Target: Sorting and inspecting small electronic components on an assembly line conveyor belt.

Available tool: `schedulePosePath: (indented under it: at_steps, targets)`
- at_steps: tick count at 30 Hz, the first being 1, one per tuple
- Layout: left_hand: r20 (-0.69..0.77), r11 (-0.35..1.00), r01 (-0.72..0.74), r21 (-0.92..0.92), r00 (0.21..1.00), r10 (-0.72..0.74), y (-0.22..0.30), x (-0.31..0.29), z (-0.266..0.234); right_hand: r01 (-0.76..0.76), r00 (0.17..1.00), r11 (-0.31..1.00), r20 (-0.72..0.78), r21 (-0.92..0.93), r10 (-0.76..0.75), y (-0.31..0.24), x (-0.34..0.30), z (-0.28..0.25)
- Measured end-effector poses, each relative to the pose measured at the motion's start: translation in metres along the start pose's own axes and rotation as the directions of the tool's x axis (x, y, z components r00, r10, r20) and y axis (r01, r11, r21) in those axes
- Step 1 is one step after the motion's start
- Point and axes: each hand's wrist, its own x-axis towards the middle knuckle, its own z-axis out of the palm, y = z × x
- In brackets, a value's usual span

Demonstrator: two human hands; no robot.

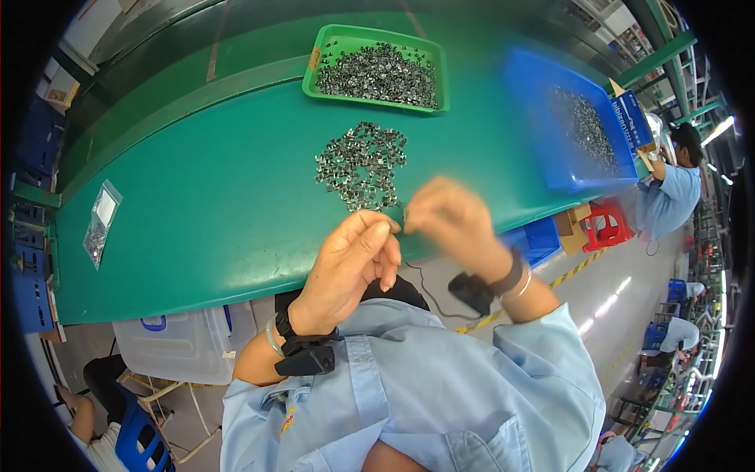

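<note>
My left hand (354, 259) is over the near edge of the green table, thumb and forefinger pinched together. Whatever lies between those fingertips is too small to make out. Close beside it, my right hand (454, 216) is blurred by motion, its fingertips also drawn into a pinch near the left thumb. A tiny dark bit shows between the two hands, too indistinct to name. Just beyond them, a loose pile of small shiny metal parts (362, 165) lies on the green tabletop (212, 204). Behind it stands a green tray (370, 104) holding many similar parts.
To the right, a large blue bin (543, 149) holds more small metal parts. A clear zip bag (102, 224) lies at the table's left end. Below the edge are a translucent storage box (173, 346) and a red stool (607, 224). A co-worker (675, 193) is at the far right.
</note>
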Motion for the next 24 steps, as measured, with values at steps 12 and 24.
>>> schedulePosePath:
  at_steps: [12,24]
  targets:
    - [-0.003,0.998,0.02,-0.067,1.0,-0.02,0.001,0.001,-0.008,0.048,0.998,0.892,0.054,-0.449,-0.026,0.053,0.096,-0.055]
    - [0.035,0.998,0.046,-0.047,0.998,-0.044,0.003,0.003,-0.01,-0.045,0.976,0.798,0.144,-0.6,0.163,0.05,0.05,-0.065]
